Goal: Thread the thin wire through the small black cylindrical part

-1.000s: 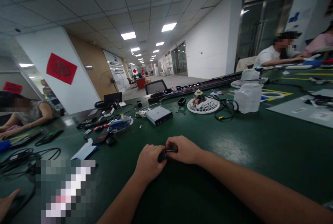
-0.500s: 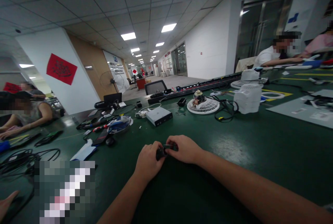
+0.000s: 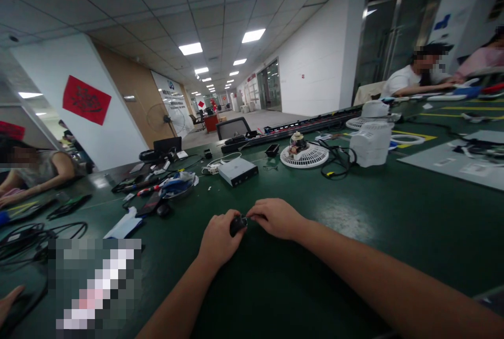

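Gripping black part (image 3: pixel 237 225) in left hand (image 3: pixel 218 238), wrapping fingers about its sides and facing its light-edged end right. Holding black part low over green tabletop (image 3: pixel 315 276), near lower middle of view; not telling contact with tabletop from a small gap.

Bunching fingertips (image 3: pixel 252 214) of right hand (image 3: pixel 277 218) just beside that end. Being unable to tell touch from near miss there, or a pinch on something small from bare fingertips.

Finding drive (image 3: pixel 238 171) flat on tabletop beyond both hands, beside white lead (image 3: pixel 211 169). Noting black tray (image 3: pixel 272 150) past drive to its right, then white grille (image 3: pixel 315 159) carrying motor (image 3: pixel 298 142). Tracing black cord (image 3: pixel 342 162) between grille and white housing (image 3: pixel 370 145). Marking grey panel (image 3: pixel 423 159) farther right.

Logging, left of hands: paper (image 3: pixel 125 223), black mouse (image 3: pixel 163 210), blue bundle (image 3: pixel 177 186), tangled cables (image 3: pixel 23 239). Spotting another person's hand (image 3: pixel 10 302) at lower left edge. Seeing one person (image 3: pixel 55 171) seated at far left and another (image 3: pixel 409 79) at upper right.
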`<action>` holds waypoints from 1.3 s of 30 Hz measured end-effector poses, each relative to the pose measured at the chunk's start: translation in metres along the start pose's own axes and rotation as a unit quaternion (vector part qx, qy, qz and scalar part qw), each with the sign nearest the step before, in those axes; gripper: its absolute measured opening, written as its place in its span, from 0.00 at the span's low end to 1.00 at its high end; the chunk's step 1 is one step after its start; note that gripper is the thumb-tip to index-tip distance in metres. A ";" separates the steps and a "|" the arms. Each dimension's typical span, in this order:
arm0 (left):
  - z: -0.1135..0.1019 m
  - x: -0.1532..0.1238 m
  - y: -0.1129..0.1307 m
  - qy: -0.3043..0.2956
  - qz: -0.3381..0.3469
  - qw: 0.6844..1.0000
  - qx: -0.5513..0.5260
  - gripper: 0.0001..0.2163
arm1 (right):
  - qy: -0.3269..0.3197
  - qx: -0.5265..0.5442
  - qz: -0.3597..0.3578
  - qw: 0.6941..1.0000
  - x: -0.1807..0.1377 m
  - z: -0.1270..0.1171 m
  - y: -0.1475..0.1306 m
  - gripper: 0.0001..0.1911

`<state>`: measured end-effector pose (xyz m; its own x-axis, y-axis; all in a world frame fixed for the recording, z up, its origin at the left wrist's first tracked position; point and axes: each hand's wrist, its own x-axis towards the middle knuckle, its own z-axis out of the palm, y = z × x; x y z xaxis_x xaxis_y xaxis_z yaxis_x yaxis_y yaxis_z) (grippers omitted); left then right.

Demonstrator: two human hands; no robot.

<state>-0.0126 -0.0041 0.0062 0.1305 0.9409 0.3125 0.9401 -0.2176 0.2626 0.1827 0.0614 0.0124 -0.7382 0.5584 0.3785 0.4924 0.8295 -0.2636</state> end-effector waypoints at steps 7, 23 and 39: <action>0.000 -0.001 -0.001 -0.003 0.033 0.999 0.016 0.10 | -0.049 -0.064 -0.030 0.996 -0.002 -0.005 -0.002 0.12; 0.004 0.000 -0.008 -0.020 0.039 0.999 -0.010 0.16 | -0.054 -0.089 0.033 0.994 -0.001 -0.007 -0.010 0.14; 0.002 0.001 -0.010 -0.046 0.025 0.999 0.011 0.18 | -0.061 0.029 0.034 0.997 0.000 -0.003 0.000 0.12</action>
<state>-0.0218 -0.0001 0.0023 0.2048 0.9493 0.2385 0.9383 -0.2598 0.2282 0.1838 0.0611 0.0147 -0.7559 0.6057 0.2485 0.5184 0.7855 -0.3380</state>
